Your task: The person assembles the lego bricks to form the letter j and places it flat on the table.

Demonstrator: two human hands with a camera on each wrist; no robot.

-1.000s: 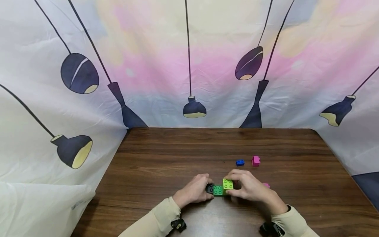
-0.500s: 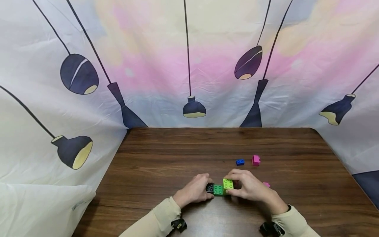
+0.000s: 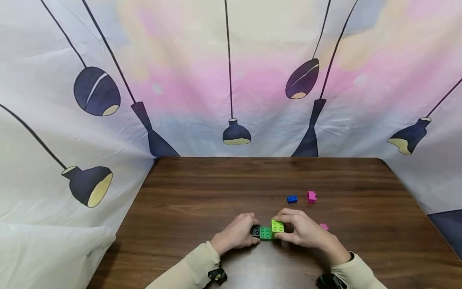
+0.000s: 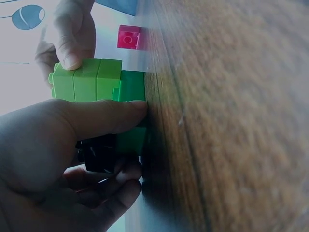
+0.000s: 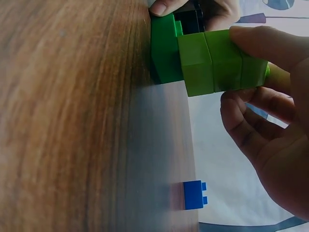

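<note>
A darker green toy brick lies on the table. On its left end sits a black brick; on its right end stands a stack of several lime green bricks. My left hand grips the black end, thumb along the near side and fingers behind, and its thumb reaches down to the green brick in the left wrist view. My right hand pinches the lime stack between thumb and fingers. In the right wrist view the stack meets the green brick at its lower end. The hands hide parts of the bricks.
Beyond the hands lie a small blue brick and a pink brick. A further pink piece shows partly behind my right wrist. The brown wooden table ends at a printed cloth backdrop.
</note>
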